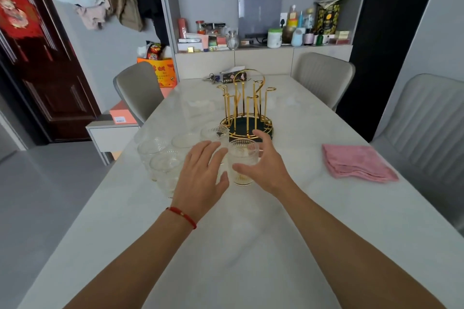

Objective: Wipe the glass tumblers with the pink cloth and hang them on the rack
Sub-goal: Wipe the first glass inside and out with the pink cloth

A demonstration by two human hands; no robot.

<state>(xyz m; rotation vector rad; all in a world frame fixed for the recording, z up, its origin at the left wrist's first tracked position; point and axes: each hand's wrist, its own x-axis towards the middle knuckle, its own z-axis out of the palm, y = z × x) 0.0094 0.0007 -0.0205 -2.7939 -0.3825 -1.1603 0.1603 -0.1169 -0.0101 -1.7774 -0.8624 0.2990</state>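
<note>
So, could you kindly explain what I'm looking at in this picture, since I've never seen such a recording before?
There is no machine here: a person wears a camera on the head, looking forward and down at their own bare arms. The left hand, with a red wrist string, hovers open beside a glass tumbler. The right hand cups round that tumbler, though a firm grip is not plain yet. More tumblers stand to the left on the pale table. Behind stands a gold rack, empty, and a folded pink cloth lies to the right.
</note>
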